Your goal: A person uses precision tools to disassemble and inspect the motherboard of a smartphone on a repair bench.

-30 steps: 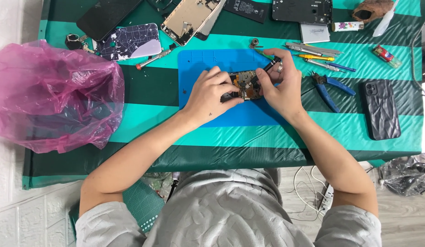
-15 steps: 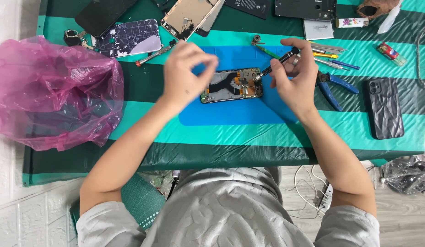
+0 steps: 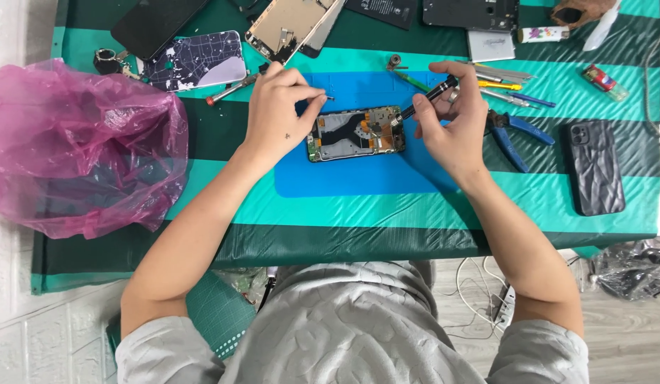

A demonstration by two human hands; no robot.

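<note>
Centrally on the blue mat (image 3: 344,181), an opened phone (image 3: 355,134) lies flat with its insides showing. Left hand (image 3: 276,114) pinches a tiny part (image 3: 330,97) just above the phone. Right hand (image 3: 454,121) grips a dark screwdriver (image 3: 429,98), its tip touching the phone's right end. Blue pliers (image 3: 514,135) lie near on the worktop (image 3: 415,213).

An opened phone (image 3: 356,134) lies flat, lengthwise left to right, on the blue mat, circuitry exposed. A dark screwdriver (image 3: 428,97) slants toward its right end.
</note>
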